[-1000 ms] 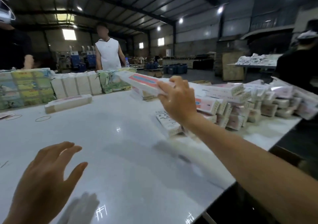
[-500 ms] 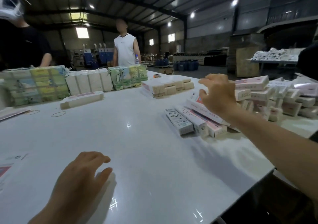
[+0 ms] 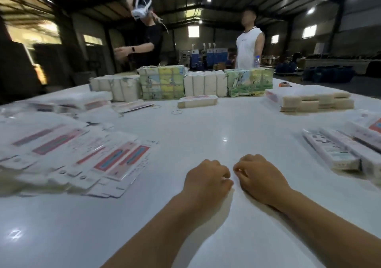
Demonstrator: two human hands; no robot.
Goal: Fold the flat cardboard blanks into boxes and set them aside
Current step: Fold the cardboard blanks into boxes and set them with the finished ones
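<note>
A wide white desk (image 3: 195, 136) is seen filling most of the view. Along its far edge a row of bundled packs (image 3: 181, 83) is stood, some plain white, some printed in green and yellow. Behind that row two people are seen standing, one in a black top (image 3: 149, 43), one in a white sleeveless top (image 3: 248, 48). On the left of the desk the flat cardboard blanks (image 3: 86, 158) are spread in an overlapping fan, printed with red and blue bars. On the right, folded boxes (image 3: 338, 151) are laid side by side near the desk's edge. A short stack of blanks (image 3: 198, 101) is placed just before the far row. In the near middle the left hand (image 3: 206, 180) and the right hand (image 3: 259, 175) are rested on the bare desk, just beside each other, fingers curled under, with nothing held in either. Two rubber bands (image 3: 176, 112) are seen lying past them
</note>
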